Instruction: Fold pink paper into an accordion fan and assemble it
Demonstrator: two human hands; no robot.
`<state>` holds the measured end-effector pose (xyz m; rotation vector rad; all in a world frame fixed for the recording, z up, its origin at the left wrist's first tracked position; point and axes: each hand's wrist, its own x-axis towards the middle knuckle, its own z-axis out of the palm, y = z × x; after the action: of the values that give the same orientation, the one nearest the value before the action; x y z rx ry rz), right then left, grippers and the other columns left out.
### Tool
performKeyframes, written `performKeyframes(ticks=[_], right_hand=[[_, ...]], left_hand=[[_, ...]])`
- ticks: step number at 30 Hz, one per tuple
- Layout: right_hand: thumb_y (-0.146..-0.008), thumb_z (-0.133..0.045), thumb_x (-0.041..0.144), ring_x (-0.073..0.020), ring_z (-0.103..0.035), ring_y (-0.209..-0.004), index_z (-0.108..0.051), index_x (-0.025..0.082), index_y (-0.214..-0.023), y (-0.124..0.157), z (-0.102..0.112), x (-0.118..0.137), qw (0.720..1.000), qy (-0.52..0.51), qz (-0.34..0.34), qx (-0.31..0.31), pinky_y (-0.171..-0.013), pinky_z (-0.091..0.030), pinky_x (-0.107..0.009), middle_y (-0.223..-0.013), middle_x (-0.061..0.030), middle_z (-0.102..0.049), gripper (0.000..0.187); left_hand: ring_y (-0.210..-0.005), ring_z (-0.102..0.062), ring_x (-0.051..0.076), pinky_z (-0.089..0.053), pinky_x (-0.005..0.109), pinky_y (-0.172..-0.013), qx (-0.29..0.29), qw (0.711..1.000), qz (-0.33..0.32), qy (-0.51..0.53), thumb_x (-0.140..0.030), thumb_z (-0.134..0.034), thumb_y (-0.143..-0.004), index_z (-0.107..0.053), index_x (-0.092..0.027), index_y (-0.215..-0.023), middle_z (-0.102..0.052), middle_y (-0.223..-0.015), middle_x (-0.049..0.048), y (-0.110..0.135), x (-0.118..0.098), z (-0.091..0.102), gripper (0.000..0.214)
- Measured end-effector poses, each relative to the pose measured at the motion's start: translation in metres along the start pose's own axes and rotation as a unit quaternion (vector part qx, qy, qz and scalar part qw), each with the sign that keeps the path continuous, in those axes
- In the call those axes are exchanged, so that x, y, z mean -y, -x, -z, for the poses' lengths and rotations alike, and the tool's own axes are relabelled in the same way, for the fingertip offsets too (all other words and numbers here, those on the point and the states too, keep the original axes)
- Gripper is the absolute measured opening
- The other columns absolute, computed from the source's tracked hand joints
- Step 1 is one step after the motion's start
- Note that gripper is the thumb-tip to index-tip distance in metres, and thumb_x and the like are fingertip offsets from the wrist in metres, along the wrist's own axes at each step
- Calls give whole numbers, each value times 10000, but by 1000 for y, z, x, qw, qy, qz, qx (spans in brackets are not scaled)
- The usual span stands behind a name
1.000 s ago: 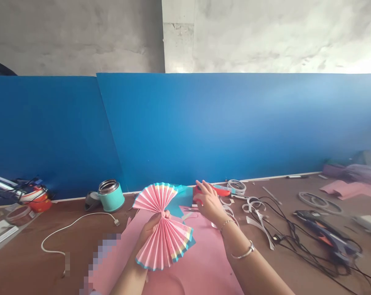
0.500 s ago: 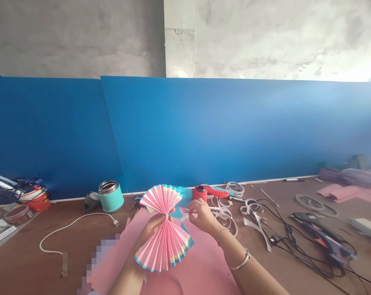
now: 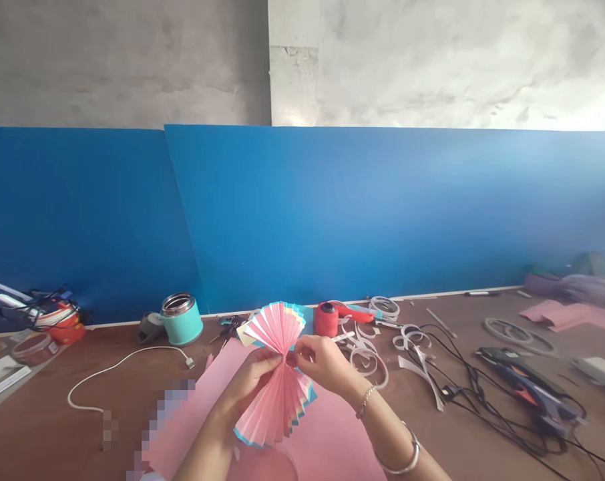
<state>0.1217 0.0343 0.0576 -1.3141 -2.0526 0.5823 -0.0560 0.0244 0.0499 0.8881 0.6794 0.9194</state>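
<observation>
Pink fan (image 3: 265,414): left hand (image 3: 255,372) pinches waist; right hand (image 3: 325,362) curled there, hold unclear.

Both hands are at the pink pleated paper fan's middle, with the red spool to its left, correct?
No: the head view shows the red spool to the right of the pink pleated paper fan. The left hand and right hand are indeed at its middle.
</observation>
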Motion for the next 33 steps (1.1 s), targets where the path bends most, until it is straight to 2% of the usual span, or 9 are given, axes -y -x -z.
performKeyframes(ticks=[8, 16, 23, 28, 30, 33], right_hand=[[-761, -482, 134, -93, -449, -559, -558, 183, -673, 4, 4, 3, 998, 45, 29, -22, -512, -278, -199, -606, 29, -551, 126], [-770, -496, 110, -140, -536, -650, -601, 170, -736, 4, 5, 7, 989, 136, 17, -58, -587, -319, -227, -668, -20, -599, 125], [-735, -477, 88, -123, -496, -611, -602, 184, -716, 5, 0, 15, 995, 93, 34, -26, -559, -287, -217, -637, 2, -584, 159], [-742, -471, 98, -108, -476, -582, -587, 186, -696, 6, 1, 18, 997, 67, 32, -21, -538, -271, -209, -628, 15, -580, 153], [-759, -488, 126, -119, -501, -603, -613, 191, -735, 7, 4, 15, 997, 76, 29, -15, -558, -290, -214, -634, 10, -596, 143], [-774, -503, 144, -145, -541, -655, -642, 194, -757, 6, 10, 10, 993, 114, 19, -28, -598, -317, -232, -656, -9, -621, 149]], left_hand=[[-611, -586, 154, -430, 270, -631, -41, 999, -32, -8, -313, -770, -655, -667, -119, -680, -651, -643, 43, -2, 1, -4, 220], [-586, -600, 185, -430, 306, -620, -35, 999, -14, 4, -313, -765, -654, -671, -118, -692, -651, -624, 50, 4, -8, -3, 220], [-612, -600, 197, -426, 322, -659, -9, 999, -23, -39, -327, -753, -657, -694, -103, -701, -649, -626, 65, 4, -3, -11, 236], [-650, -609, 217, -436, 337, -684, 13, 999, -32, -42, -353, -725, -686, -705, -94, -756, -664, -665, 89, 1, 1, -9, 269], [-635, -594, 200, -431, 326, -676, -8, 998, -41, -53, -366, -725, -682, -696, -109, -754, -654, -662, 73, -1, 1, -5, 268], [-608, -545, 157, -403, 285, -658, -85, 989, -72, -101, -356, -740, -655, -666, -138, -660, -605, -613, 19, -5, 0, -1, 230]])
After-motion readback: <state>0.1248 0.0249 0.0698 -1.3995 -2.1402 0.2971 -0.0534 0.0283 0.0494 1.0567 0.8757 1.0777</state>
